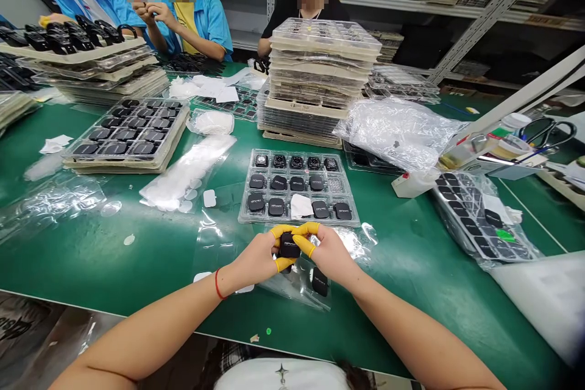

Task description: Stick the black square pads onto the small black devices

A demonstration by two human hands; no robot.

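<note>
Between my left hand (258, 259) and my right hand (326, 250) is a small black square piece (289, 246) with white lettering. Yellow finger covers sit on the fingertips of both hands, which are closed on its edges. Just beyond them lies a clear plastic tray (299, 220) holding rows of black square pieces, some showing round dials, with a crumpled white wipe (301, 206) among them. Another black piece (320, 281) rests on clear film below my right hand.
Stacked trays (315, 82) rise behind the clear tray, and a stack with black pieces (123, 128) stands at left. Plastic film (402, 128), a holder with scissors (548, 134) and a bagged tray (484, 219) are at right. Three people sit across the green table (150, 262).
</note>
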